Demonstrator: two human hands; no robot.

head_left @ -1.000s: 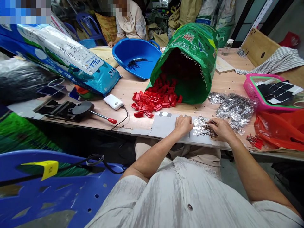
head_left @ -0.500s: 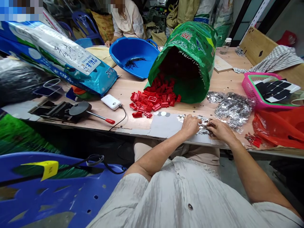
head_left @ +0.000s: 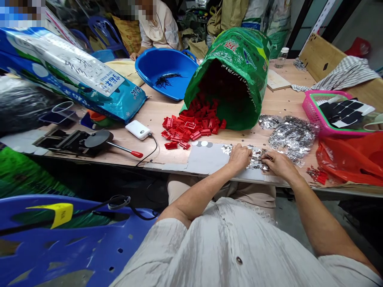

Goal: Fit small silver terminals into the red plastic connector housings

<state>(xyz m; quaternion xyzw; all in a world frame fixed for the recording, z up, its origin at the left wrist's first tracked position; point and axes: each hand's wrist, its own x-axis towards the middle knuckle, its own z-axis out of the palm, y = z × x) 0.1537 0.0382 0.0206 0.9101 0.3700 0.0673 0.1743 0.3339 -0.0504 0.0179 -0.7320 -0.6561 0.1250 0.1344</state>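
Note:
On the grey sheet (head_left: pixel 203 157) at the table's front edge lies a scatter of small shiny metal pieces (head_left: pixel 256 156). My left hand (head_left: pixel 240 158) rests at the left side of this scatter, fingers curled and pressed together. From the right, my right hand (head_left: pixel 280 164) reaches in with thumb and fingers pinched among the pieces. Whatever the fingertips of either hand hold is too small to make out. Behind my hands, red plastic parts (head_left: pixel 188 127) spill from the mouth of a green sack (head_left: pixel 239 48) lying on its side.
Right of my hands lie a clear bag of metal pieces (head_left: pixel 293 137), an orange-red plastic bag (head_left: pixel 353 157) and a pink basket (head_left: pixel 311 113). To the left are a hand press with a red-tipped lever (head_left: pixel 89 139), a white power bank (head_left: pixel 138 130) and a blue basin (head_left: pixel 143 71). A person (head_left: pixel 161 24) sits opposite.
The view has shifted slightly, so the table things appear a little farther left. Both hands stay over the metal pieces, with only slight finger movement.

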